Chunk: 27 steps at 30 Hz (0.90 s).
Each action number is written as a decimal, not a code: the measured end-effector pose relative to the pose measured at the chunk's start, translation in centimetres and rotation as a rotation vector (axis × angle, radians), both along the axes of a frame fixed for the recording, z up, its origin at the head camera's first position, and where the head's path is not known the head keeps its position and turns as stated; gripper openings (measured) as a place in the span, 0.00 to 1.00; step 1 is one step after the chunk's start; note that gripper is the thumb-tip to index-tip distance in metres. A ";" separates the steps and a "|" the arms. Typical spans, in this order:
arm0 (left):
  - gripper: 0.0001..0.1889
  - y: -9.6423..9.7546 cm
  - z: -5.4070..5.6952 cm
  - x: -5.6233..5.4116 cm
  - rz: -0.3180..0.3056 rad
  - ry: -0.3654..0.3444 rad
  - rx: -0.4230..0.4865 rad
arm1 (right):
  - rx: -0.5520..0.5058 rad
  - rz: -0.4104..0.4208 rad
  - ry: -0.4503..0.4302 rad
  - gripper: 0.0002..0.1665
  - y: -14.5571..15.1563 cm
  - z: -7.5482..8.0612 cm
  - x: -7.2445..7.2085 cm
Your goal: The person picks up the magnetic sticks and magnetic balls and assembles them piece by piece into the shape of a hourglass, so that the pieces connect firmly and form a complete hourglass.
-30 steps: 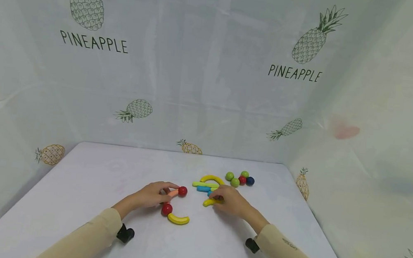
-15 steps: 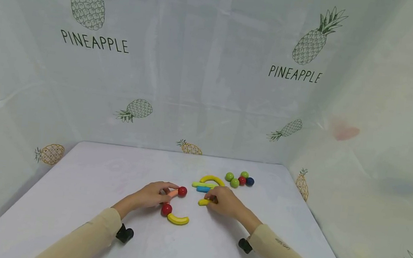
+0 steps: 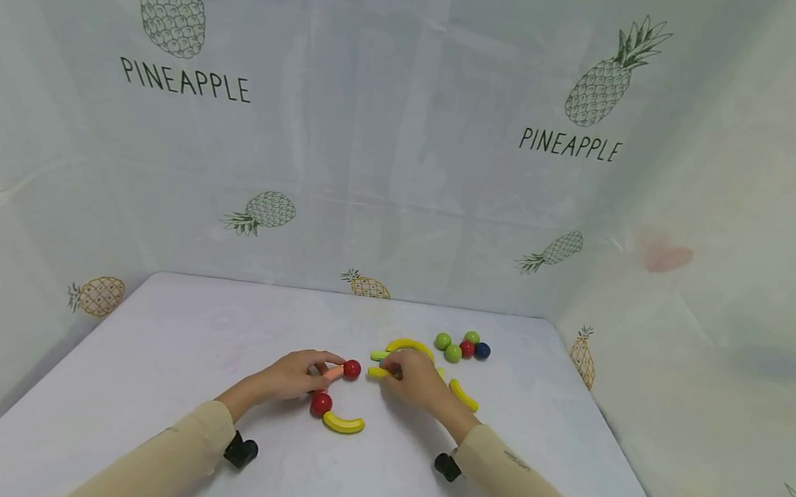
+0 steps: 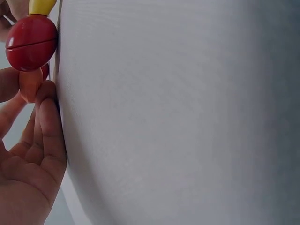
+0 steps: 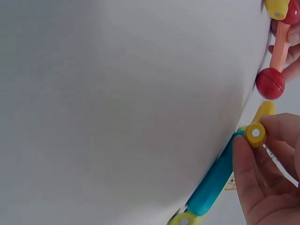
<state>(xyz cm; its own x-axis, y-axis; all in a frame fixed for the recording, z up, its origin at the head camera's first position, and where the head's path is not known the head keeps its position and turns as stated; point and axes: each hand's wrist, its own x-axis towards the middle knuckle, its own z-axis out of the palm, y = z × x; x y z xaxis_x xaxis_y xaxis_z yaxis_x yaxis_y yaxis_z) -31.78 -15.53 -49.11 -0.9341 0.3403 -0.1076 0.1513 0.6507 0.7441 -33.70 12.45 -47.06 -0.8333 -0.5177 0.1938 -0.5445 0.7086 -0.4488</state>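
My left hand (image 3: 292,374) holds an orange stick (image 3: 334,373) low over the table, fingers and thumb about it. Red balls sit at both ends of this stick: one farther off (image 3: 352,369), one nearer (image 3: 321,404). From the nearer ball a yellow curved stick (image 3: 343,423) runs to the right. Between thumb and fingers, my right hand (image 3: 417,380) pinches another yellow curved stick (image 3: 376,372). In the right wrist view a silvery dot marks the end of that pinched stick (image 5: 255,134). Its far tip points toward the farther red ball, with a small gap between them.
Behind my right hand lie a yellow arc (image 3: 410,344), a light green stick (image 3: 378,355) and a blue stick (image 5: 211,185). A loose yellow stick (image 3: 464,396) is beside my right wrist. Farther back are green balls (image 3: 453,353), a red ball (image 3: 467,349) and a dark blue ball (image 3: 482,350).
My right hand has moved left and slightly away, bringing the pinched yellow stick closer to the farther red ball. Another yellow stick now shows beside the right wrist. My left hand keeps still.
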 end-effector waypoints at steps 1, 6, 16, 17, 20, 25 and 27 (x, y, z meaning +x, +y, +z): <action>0.24 0.0 0.0 0.0 0.000 0.000 0.000 | 0.001 -0.008 0.002 0.09 -0.2 0.0 0.0; 0.23 -0.1 0.1 0.1 -0.004 0.001 -0.002 | 0.006 -0.035 0.012 0.10 -1.1 0.1 -0.2; 0.24 -0.4 0.5 0.4 -0.011 0.001 0.000 | 0.005 -0.037 0.001 0.11 -2.2 0.2 -0.3; 0.24 -0.5 0.5 0.4 -0.011 0.000 -0.001 | 0.006 -0.038 -0.003 0.11 -2.2 0.2 -0.3; 0.24 -0.5 0.5 0.4 -0.002 -0.007 0.000 | 0.009 -0.035 -0.024 0.12 -2.3 0.1 -0.4; 0.26 -0.6 0.5 0.4 0.005 -0.016 -0.005 | 0.026 -0.011 -0.046 0.15 -2.2 0.0 -0.5; 0.27 -0.7 0.5 0.5 -0.005 -0.022 -0.007 | 0.031 0.004 -0.047 0.16 -2.2 -0.1 -0.6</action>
<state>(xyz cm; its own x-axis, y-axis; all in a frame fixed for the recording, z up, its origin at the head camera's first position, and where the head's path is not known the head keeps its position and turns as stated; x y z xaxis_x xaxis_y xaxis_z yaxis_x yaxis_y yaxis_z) -31.28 -16.19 -48.57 -0.9297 0.3445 -0.1299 0.1388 0.6549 0.7429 -34.30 10.26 -47.12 -0.8390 -0.5262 0.1384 -0.5264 0.7206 -0.4513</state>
